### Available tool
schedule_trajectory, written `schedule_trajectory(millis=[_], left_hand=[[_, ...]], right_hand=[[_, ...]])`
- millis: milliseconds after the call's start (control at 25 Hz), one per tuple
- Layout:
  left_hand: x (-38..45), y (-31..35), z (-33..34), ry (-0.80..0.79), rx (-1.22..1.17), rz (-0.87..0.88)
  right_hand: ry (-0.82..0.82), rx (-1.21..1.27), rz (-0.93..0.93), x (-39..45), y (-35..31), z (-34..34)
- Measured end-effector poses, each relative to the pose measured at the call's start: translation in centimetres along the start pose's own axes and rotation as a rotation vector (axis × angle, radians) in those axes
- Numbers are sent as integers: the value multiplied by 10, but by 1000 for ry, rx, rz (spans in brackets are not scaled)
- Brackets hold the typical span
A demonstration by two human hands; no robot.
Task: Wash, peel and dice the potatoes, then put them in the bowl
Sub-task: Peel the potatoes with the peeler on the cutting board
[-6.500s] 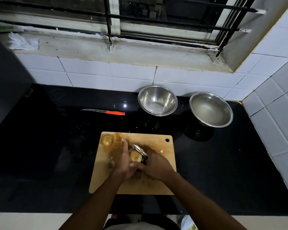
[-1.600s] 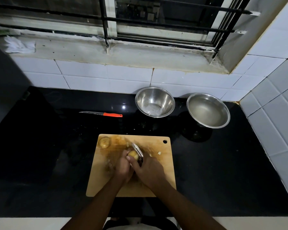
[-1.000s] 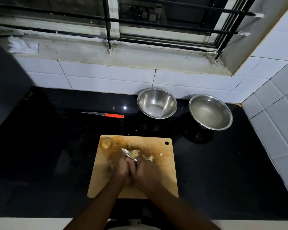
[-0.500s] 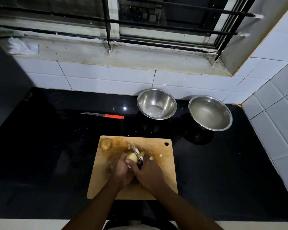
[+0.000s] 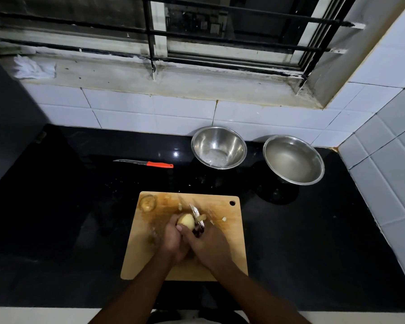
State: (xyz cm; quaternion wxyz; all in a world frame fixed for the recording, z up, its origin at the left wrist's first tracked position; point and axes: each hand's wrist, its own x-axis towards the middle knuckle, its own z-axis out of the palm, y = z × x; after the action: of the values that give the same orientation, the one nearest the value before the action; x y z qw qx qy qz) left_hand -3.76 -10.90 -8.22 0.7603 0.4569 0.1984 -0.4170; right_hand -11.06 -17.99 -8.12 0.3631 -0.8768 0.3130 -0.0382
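- Pale yellow potato (image 5: pixel 186 221) is sitting in the left hand (image 5: pixel 172 239), fingers curling round it over the wooden cutting board (image 5: pixel 229 244).
- Right hand (image 5: pixel 208 245) is gripping a metal peeler (image 5: pixel 197 215), its blade lying against the potato's right side.
- Two steel bowls (image 5: pixel 219 147) (image 5: pixel 293 160) are standing well beyond the hands.
- Orange-handled knife (image 5: pixel 145 163) is lying beyond and left of the hands.

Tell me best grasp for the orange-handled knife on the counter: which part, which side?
Take the knife by its orange handle, coming from above on its right end. It lies flat on the black counter, blade pointing left, handle toward the nearer steel bowl, with free space around it, so the grip likely closes across the handle.
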Motion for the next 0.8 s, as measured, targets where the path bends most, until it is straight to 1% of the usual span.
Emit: schedule_trajectory(millis=[160, 240, 360, 440, 520, 600, 680, 800], left_hand=[[4, -2, -2, 32, 48, 35], [5, -4, 0, 16, 85, 44], [4, -8, 6, 7, 84, 27], [3, -5, 6, -15, 6, 7], [4, -1, 1, -54, -45, 10], [4, 0, -3, -92, -24, 19], [5, -5, -6, -114, -20, 24], [7, -11, -9, -55, 50, 59]], right_hand=[[5, -52, -61, -4, -1, -1], [28, -84, -109, -8, -3, -3], [52, -60, -107, -10, -4, -4], [11, -36, -82, -6, 0, -7], [-74, -24, -69, 0, 8, -13], [-120, -49, -82, 3, 12, -22], [-121, -93, -109, 3, 13, -28], [-151, -154, -115, 1, 12, -31]])
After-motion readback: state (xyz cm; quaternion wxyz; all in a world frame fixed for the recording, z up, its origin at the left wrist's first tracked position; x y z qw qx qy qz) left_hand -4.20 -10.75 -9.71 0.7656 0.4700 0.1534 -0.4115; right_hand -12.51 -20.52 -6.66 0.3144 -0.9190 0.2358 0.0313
